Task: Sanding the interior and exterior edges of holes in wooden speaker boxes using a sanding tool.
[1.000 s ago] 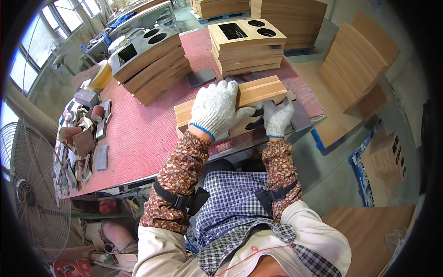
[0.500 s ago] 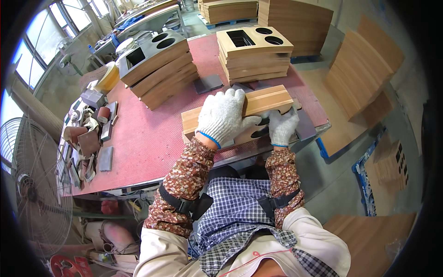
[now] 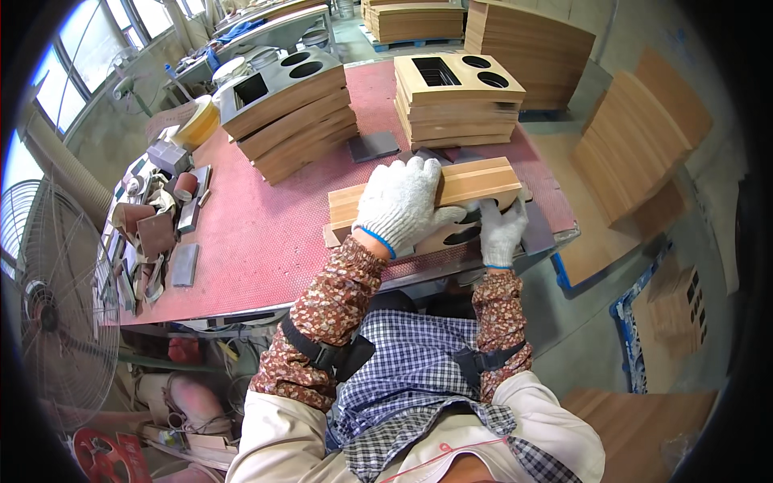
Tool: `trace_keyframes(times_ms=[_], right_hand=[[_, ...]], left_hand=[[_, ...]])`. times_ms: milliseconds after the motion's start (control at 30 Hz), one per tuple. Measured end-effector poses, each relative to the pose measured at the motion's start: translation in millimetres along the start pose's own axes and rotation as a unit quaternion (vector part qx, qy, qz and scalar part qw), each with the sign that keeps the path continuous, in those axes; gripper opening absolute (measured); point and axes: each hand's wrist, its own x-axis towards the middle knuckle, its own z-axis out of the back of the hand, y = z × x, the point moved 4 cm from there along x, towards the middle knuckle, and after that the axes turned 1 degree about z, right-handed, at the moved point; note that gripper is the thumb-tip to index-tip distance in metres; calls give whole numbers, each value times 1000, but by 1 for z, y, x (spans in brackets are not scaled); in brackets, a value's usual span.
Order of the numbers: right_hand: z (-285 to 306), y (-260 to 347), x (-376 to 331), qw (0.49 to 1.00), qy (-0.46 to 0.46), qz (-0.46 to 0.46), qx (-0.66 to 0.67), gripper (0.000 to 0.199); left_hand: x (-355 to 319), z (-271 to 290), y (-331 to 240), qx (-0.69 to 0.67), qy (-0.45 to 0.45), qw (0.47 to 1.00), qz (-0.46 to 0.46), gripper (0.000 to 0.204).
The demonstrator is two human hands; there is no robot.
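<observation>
A wooden panel (image 3: 481, 182) stands on its long edge near the table's front, with round holes in the face toward me. My left hand (image 3: 403, 201), in a white knit glove, is closed over its upper edge left of the middle, the thumb reaching down the near side. My right hand (image 3: 502, 232), gloved too, is at the panel's right end with its fingers bent in by a hole. Whether those fingers hold anything small is hidden. Behind the panel, a dark flat pad (image 3: 374, 146) lies on the red table mat (image 3: 266, 233).
Two stacks of similar panels stand farther back, a dark-topped stack (image 3: 294, 121) and a light-topped stack (image 3: 459, 113). Sanding blocks and abrasive rolls (image 3: 157, 229) crowd the left edge. A large fan (image 3: 56, 298) stands left; curved boards (image 3: 644, 145) lean at right.
The whole view has shifted slightly. Both hands stay on the panel in nearly the same places, and the panel stays on edge.
</observation>
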Motion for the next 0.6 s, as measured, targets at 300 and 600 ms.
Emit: trace_keyframes(times_ms=[300,600], right_hand=[[12,-25,-6,996,68,-53,-14,50],[11,-24,-8,996,71,-53,-4,53]], left_hand=[[0,-1,0,4,-4,1000,-3,69],[-1,-1,-1,10,-8,1000,-3,70]])
